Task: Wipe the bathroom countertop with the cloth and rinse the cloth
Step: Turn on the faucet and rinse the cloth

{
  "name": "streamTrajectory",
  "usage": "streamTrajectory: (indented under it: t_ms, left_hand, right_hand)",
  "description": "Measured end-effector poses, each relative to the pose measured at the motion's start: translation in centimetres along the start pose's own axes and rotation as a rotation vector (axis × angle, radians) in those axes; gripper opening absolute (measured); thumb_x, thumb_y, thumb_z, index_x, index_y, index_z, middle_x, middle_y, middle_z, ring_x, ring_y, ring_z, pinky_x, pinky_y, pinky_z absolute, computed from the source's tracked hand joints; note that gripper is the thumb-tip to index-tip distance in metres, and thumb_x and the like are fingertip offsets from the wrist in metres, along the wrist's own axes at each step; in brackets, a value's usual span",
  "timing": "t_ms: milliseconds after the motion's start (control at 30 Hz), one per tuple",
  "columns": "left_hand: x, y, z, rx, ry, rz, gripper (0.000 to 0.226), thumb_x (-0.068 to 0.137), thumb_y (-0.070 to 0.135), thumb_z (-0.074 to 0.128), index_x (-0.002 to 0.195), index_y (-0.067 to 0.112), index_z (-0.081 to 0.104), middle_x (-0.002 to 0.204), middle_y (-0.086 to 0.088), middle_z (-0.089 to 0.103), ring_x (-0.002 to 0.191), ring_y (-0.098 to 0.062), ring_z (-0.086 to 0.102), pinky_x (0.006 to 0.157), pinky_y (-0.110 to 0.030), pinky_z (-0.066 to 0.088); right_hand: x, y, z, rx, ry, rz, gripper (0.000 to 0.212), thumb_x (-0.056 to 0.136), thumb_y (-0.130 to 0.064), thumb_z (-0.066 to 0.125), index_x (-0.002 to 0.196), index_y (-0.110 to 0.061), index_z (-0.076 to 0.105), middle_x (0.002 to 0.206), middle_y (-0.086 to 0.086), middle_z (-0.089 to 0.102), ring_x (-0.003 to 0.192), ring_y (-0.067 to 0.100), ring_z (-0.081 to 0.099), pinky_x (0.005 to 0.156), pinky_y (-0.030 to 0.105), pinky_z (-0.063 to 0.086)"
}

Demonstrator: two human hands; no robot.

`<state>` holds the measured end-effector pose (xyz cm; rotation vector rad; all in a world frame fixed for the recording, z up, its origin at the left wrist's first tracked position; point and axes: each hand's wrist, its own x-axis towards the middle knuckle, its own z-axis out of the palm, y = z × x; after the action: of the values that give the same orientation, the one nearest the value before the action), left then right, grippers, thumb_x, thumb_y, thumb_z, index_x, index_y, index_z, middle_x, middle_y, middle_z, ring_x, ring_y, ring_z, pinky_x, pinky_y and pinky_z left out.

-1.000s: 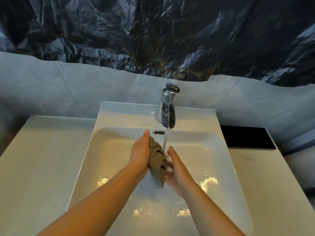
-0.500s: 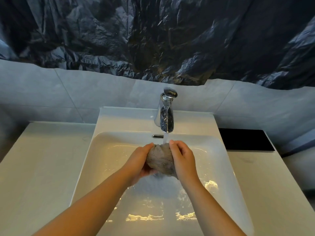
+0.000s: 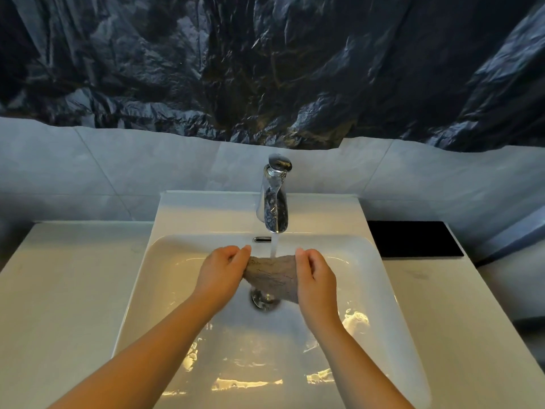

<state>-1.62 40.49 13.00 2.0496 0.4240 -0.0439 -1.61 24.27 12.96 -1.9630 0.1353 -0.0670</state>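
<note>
A grey-brown wet cloth (image 3: 272, 276) is stretched between my hands over the white sink basin (image 3: 165, 290). My left hand (image 3: 222, 270) grips its left edge with curled fingers. My right hand (image 3: 315, 276) grips its right edge. Water runs from the chrome faucet (image 3: 274, 199) straight onto the top edge of the cloth. The drain (image 3: 264, 301) shows just below the cloth. The white countertop (image 3: 65, 290) lies on both sides of the basin.
A black rectangular mat (image 3: 413, 239) lies on the countertop at the back right. Crumpled dark plastic sheeting (image 3: 265, 63) covers the wall above grey tiles (image 3: 118, 160). An overflow slot (image 3: 262, 239) sits left of the water stream.
The cloth was bunched into a ball between both hands; now my hands have moved apart and spread it out under the stream.
</note>
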Motion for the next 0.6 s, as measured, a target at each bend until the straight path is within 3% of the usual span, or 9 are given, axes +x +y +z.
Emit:
streamTrajectory:
  t_ms: [100, 200, 367, 500, 600]
  left_hand:
    - [-0.1, 0.7, 1.4, -0.224, -0.021, -0.192, 0.048, 0.094, 0.047, 0.044, 0.087, 0.003, 0.064, 0.081, -0.014, 0.066, 0.079, -0.028, 0.065, 0.078, -0.041, 0.056]
    - [-1.0, 2.1, 3.3, -0.39, 0.008, -0.262, 0.048, 0.097, 0.046, 0.037, 0.085, 0.009, 0.066, 0.083, -0.013, 0.07, 0.081, -0.026, 0.067, 0.076, -0.04, 0.056]
    - [-2.1, 3.2, 4.4, -0.434, -0.053, -0.286, 0.048, 0.1, 0.034, 0.032, 0.083, 0.002, 0.064, 0.068, -0.014, 0.06, 0.06, -0.022, 0.058, 0.056, -0.031, 0.048]
    - [-2.1, 2.4, 3.6, -0.514, -0.189, -0.34, 0.042, 0.098, 0.035, 0.039, 0.092, 0.008, 0.07, 0.089, -0.019, 0.072, 0.083, -0.033, 0.07, 0.082, -0.046, 0.056]
    - [-1.7, 1.8, 3.0, -0.488, -0.19, -0.318, 0.046, 0.095, 0.047, 0.042, 0.094, 0.012, 0.071, 0.09, -0.014, 0.073, 0.087, -0.029, 0.07, 0.089, -0.047, 0.053]
  right_hand:
    - [-0.4, -2.0, 1.2, 0.239, 0.12, 0.035, 0.03, 0.099, -0.03, 0.045, 0.075, -0.014, 0.054, 0.069, -0.002, 0.053, 0.062, 0.005, 0.05, 0.052, 0.012, 0.043]
    - [-1.2, -3.1, 2.9, 0.329, 0.173, 0.022, 0.028, 0.097, -0.025, 0.05, 0.071, -0.017, 0.055, 0.062, -0.007, 0.054, 0.057, 0.002, 0.051, 0.053, 0.015, 0.045]
    - [-0.1, -1.9, 3.8, 0.185, 0.14, 0.068, 0.037, 0.096, -0.021, 0.048, 0.059, -0.021, 0.045, 0.051, -0.007, 0.045, 0.046, 0.003, 0.039, 0.048, 0.017, 0.033]
    - [2.6, 0.8, 3.2, -0.142, -0.083, 0.146, 0.044, 0.098, -0.031, 0.044, 0.057, -0.015, 0.042, 0.056, -0.001, 0.042, 0.054, 0.013, 0.038, 0.052, 0.029, 0.029]
    - [3.3, 1.7, 1.9, -0.173, -0.112, 0.184, 0.039, 0.098, -0.041, 0.043, 0.075, -0.013, 0.056, 0.071, 0.0, 0.055, 0.069, 0.015, 0.052, 0.06, 0.027, 0.04]
